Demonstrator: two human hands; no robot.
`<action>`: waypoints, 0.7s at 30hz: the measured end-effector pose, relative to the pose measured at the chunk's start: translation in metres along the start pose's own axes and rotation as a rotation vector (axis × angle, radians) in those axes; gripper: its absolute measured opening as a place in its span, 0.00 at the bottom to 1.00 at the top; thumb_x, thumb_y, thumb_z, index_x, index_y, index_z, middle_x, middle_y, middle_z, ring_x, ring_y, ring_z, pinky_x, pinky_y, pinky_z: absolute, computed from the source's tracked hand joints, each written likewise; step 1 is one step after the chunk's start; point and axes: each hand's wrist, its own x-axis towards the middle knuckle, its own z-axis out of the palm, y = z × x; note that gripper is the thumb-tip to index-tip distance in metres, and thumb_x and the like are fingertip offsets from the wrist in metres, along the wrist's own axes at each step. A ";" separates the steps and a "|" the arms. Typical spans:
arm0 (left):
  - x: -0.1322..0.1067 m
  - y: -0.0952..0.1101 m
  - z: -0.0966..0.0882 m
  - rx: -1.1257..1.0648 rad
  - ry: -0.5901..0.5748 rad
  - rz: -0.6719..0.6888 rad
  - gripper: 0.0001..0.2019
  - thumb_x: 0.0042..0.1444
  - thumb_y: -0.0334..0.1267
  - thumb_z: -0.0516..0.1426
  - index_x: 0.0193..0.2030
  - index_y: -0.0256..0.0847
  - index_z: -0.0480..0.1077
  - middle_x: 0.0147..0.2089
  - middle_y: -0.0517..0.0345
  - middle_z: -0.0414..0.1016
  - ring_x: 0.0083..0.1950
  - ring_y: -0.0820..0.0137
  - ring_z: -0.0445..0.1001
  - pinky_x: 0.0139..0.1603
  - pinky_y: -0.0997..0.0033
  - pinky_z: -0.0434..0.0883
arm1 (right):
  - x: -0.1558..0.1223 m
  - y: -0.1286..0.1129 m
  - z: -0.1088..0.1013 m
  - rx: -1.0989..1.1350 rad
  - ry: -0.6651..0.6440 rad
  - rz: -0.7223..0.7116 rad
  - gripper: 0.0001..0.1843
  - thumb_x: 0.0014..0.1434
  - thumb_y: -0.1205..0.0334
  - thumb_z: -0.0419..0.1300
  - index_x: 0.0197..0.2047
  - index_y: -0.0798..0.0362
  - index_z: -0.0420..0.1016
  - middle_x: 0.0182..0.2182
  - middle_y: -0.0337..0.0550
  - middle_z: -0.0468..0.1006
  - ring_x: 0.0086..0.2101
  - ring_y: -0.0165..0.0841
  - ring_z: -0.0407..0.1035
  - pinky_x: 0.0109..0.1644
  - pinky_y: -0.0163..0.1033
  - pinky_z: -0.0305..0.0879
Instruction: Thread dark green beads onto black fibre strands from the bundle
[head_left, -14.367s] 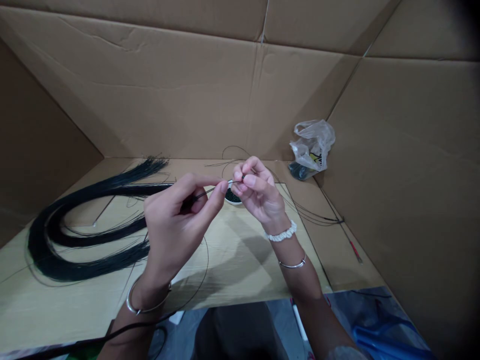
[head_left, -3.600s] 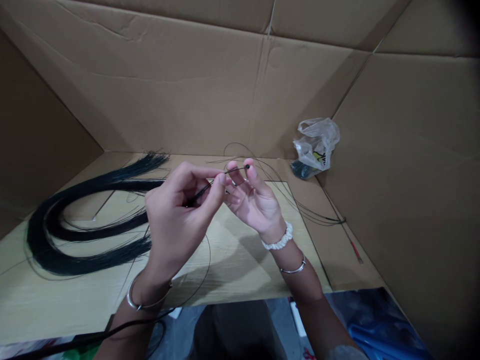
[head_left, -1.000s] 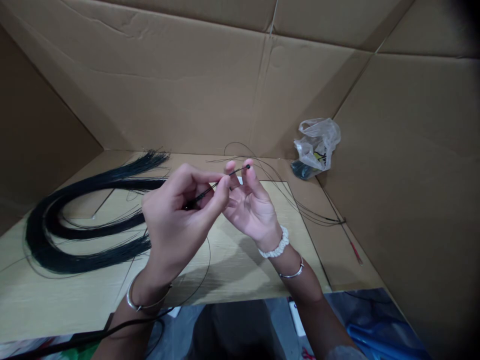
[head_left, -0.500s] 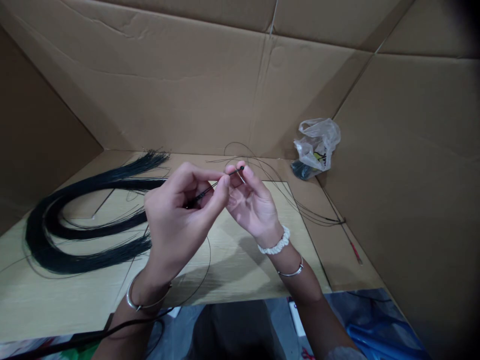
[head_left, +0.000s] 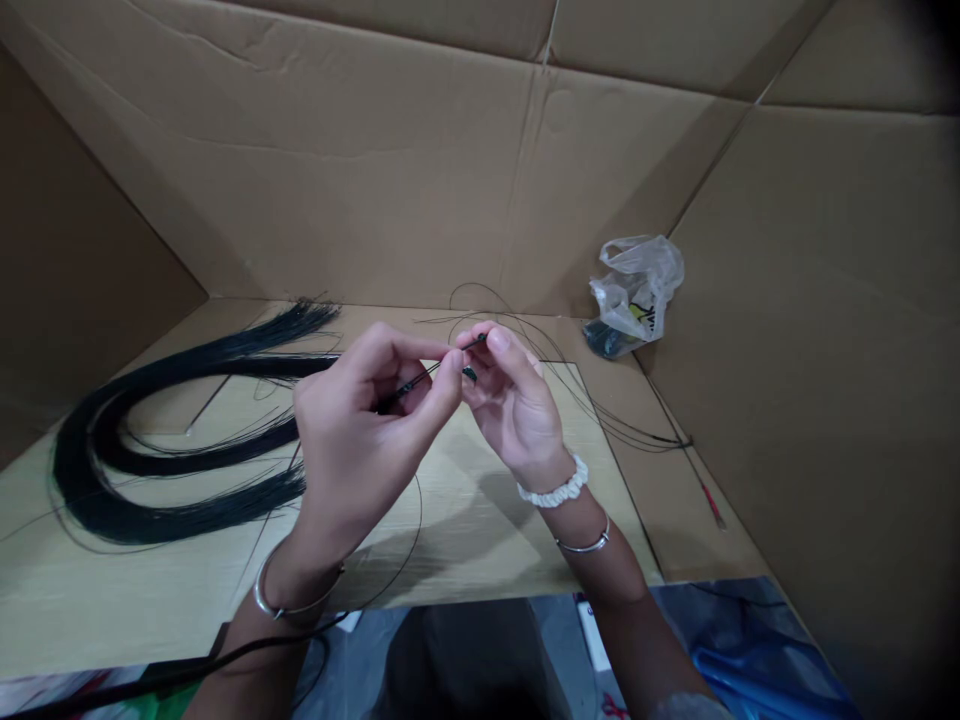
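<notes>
Thin black strand point(head_left: 429, 381) pinched by curled left hand point(head_left: 358, 430) and half-closed right hand point(head_left: 514, 405). Slackened pinch could let it slip

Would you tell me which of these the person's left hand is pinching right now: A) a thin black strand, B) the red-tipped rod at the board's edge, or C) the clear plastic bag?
A: the left hand holds a thin black strand between thumb and fingertips, and the right hand closes near its far end.
</notes>
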 end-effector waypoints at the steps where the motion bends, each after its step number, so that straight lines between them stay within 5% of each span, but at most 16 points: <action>1: 0.000 0.000 0.000 0.002 -0.003 0.000 0.03 0.60 0.40 0.66 0.37 0.49 0.75 0.26 0.65 0.71 0.24 0.75 0.66 0.20 0.69 0.61 | 0.000 0.000 0.000 -0.015 0.006 -0.004 0.10 0.59 0.50 0.67 0.38 0.47 0.81 0.39 0.40 0.82 0.35 0.29 0.72 0.31 0.31 0.66; 21: 0.001 0.002 0.000 -0.022 0.001 -0.013 0.04 0.60 0.41 0.66 0.36 0.50 0.75 0.24 0.65 0.69 0.22 0.75 0.65 0.19 0.67 0.60 | -0.004 -0.004 0.005 -0.090 0.016 -0.110 0.06 0.56 0.54 0.70 0.37 0.44 0.82 0.37 0.38 0.83 0.34 0.29 0.71 0.30 0.34 0.64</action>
